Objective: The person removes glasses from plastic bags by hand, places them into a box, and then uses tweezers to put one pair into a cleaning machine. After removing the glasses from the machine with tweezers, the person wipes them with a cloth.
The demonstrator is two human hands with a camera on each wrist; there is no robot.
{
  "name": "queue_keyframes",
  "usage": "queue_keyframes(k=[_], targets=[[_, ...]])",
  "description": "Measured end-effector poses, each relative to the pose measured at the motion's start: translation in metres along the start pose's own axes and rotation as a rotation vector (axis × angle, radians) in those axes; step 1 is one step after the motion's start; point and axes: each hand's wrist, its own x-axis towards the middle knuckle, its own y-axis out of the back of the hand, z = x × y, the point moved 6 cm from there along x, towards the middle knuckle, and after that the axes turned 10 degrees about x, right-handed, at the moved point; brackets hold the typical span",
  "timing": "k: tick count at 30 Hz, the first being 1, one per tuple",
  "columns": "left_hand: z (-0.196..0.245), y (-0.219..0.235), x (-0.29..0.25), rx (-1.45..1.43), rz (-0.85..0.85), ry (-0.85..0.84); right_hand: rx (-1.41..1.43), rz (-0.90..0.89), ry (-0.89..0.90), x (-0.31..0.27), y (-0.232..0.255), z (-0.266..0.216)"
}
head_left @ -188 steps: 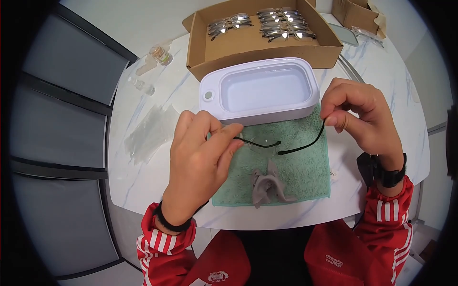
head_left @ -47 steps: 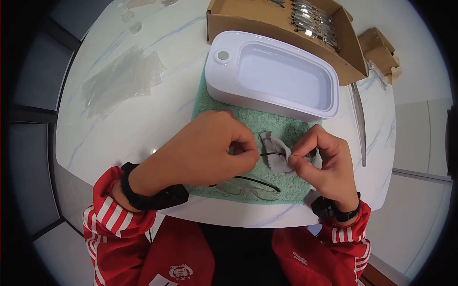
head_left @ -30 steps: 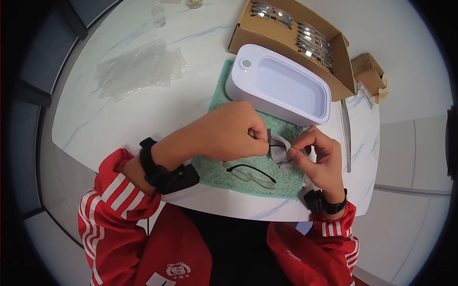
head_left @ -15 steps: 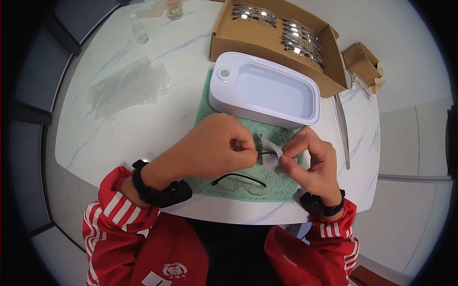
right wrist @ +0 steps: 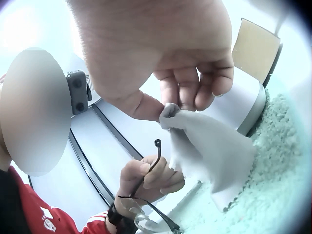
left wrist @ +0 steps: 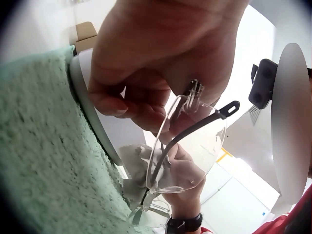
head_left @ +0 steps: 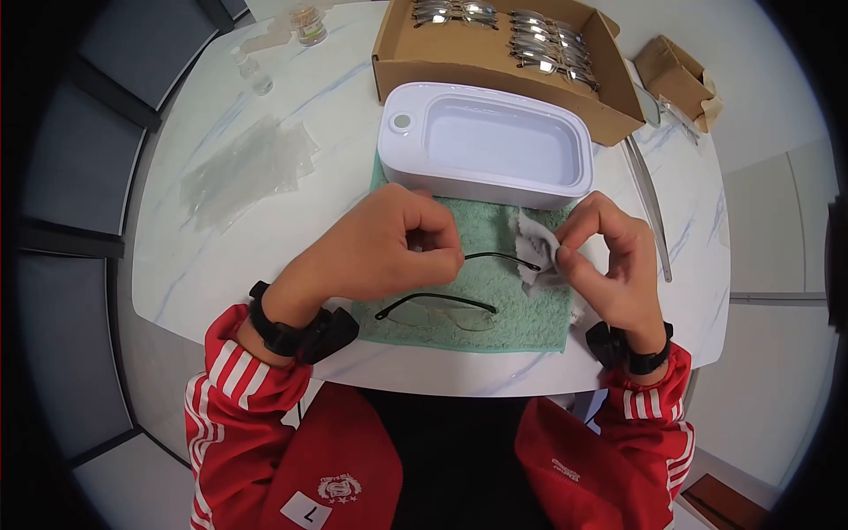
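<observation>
My left hand grips a pair of eyeglasses by one black temple, whose rear end juts out past the fingers to the right. The other temple and the clear-rimmed lenses hang below that hand, over the green towel. In the left wrist view the glasses show a clear frame and dark temples. Thumb and fingers of my right hand pinch a grey cleaning cloth. It droops toward the towel, its edge overlapping the bare temple tip in the head view. The right wrist view shows the cloth hanging folded.
Behind the hands, a white ultrasonic cleaner stands on the green towel. Past it is a cardboard box with rows of eyeglasses. Clear plastic bags and small bottles lie or stand to the left, a long strip to the right.
Several seconds ago the cloth lay on the towel and my right hand held a temple. It later wrapped the temple end in the cloth; now the cloth has shifted right, baring the tip.
</observation>
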Motion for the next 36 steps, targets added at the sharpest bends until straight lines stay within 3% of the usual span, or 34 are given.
queue_keyframes(k=[5, 8, 12, 14, 18, 20, 24, 26, 30, 33, 36], targets=[[0.005, 0.002, 0.000, 0.013, 0.020, -0.077, 0.049, 0.000, -0.087, -0.001, -0.004, 0.000], [0.004, 0.001, 0.001, 0.003, 0.015, -0.086, 0.007, -0.058, 0.022, 0.002, -0.009, -0.006], [0.001, -0.001, 0.003, -0.024, 0.024, -0.132, 0.006, -0.032, 0.018, 0.001, -0.005, -0.008], [0.001, 0.000, 0.002, -0.032, 0.014, -0.095, 0.131, -0.021, -0.092, -0.001, -0.002, 0.005], [0.001, 0.000, 0.001, -0.056, 0.007, -0.079, 0.198, -0.046, -0.117, 0.001, -0.006, 0.005], [0.001, -0.002, 0.002, -0.071, 0.004, -0.079, 0.290, -0.075, -0.299, -0.004, -0.010, 0.008], [0.002, -0.005, 0.000, -0.060, -0.014, -0.065, 0.272, -0.111, -0.297, -0.004, -0.015, 0.010], [-0.002, -0.006, 0.000, -0.086, -0.044, 0.036, 0.290, -0.089, -0.316, -0.002, -0.013, 0.014], [-0.005, -0.005, 0.000, -0.089, -0.053, 0.069, 0.314, -0.067, -0.299, 0.002, -0.014, 0.017], [-0.008, -0.007, 0.002, -0.103, -0.065, 0.106, 0.222, -0.077, -0.219, 0.002, -0.019, 0.014], [-0.012, -0.010, 0.005, -0.104, -0.074, 0.040, 0.087, -0.155, -0.075, 0.007, -0.022, 0.002]])
